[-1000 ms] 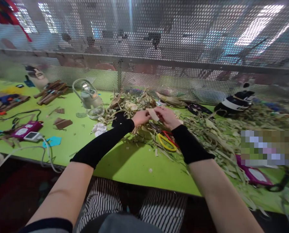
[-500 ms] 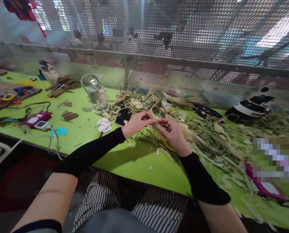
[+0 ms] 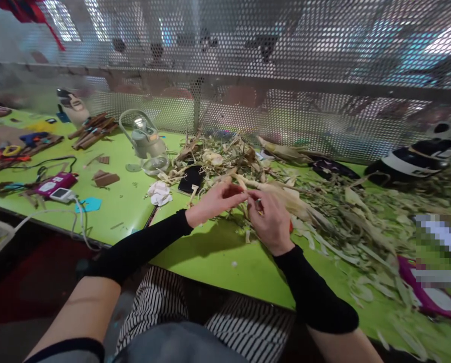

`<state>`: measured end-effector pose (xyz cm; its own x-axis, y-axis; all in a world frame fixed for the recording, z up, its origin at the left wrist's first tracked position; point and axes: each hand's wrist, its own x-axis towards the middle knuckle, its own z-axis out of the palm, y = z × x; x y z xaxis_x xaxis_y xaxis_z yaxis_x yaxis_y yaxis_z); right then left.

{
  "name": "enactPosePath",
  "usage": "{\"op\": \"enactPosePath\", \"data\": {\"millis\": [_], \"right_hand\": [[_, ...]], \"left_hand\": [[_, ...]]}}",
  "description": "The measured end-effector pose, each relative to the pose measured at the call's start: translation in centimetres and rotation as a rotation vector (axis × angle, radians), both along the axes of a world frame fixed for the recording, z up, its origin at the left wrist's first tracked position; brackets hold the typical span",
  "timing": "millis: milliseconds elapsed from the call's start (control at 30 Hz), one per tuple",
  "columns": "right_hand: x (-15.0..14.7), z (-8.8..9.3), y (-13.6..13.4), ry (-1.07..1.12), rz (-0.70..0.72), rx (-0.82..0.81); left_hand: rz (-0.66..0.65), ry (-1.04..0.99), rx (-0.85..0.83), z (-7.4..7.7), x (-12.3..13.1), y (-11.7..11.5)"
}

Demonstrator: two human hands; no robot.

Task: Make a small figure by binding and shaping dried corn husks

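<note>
Above the green table [image 3: 210, 257] | left hand [image 3: 218, 201]: narrow, pinching husk strip [image 3: 241, 181] | right hand [image 3: 270, 218]: narrow, pinching same strip | husk pile [image 3: 227, 154]: just behind | crumpled paper [image 3: 160, 193]: to the left

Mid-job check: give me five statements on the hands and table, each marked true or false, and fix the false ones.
1. The left hand and right hand hold a pale strip between them. True.
2. The crumpled paper lies to the right of both hands. False: the crumpled paper lies to their left.
3. The bottle with the handle is left of the husk pile. True.
4. Both forearms are bare down to the wrist. False: each wears a black sleeve.
5. The sticks stand upright in a cup. False: the sticks lie heaped on the table.
</note>
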<state>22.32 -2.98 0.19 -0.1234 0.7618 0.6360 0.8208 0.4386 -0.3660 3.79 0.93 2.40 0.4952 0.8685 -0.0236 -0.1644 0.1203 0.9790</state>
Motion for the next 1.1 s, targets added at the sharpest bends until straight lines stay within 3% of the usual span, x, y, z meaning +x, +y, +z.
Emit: {"op": "enactPosePath", "data": {"millis": [100, 200, 267, 400, 533, 833, 1100], "right_hand": [[-0.8, 0.1, -0.7, -0.008, 0.115, -0.005], [-0.6, 0.3, -0.8, 0.168, 0.034, -0.037], [-0.3, 0.3, -0.5, 0.29, 0.017, -0.156], [-0.3, 0.1, 0.1, 0.478, 0.141, -0.436], [-0.5, 0.1, 0.1, 0.568, 0.11, -0.466], [-0.7, 0.0, 0.2, 0.532, 0.165, -0.509], [-0.9, 0.1, 0.1, 0.359, 0.183, -0.431]], "left_hand": [[0.028, -0.062, 0.01, -0.9, 0.4, 0.0], [-0.009, -0.023, 0.024, -1.7, 0.0, 0.4], [-0.032, 0.044, 0.086, -1.9, -0.3, 0.6], [-0.002, 0.205, 0.227, -2.0, -0.6, 0.7], [0.046, 0.243, 0.231, -1.7, -0.8, 0.6], [0.009, 0.36, 0.292, -1.3, -1.1, 0.6], [0.094, 0.606, 0.479, -0.4, -0.9, -0.1]]}}
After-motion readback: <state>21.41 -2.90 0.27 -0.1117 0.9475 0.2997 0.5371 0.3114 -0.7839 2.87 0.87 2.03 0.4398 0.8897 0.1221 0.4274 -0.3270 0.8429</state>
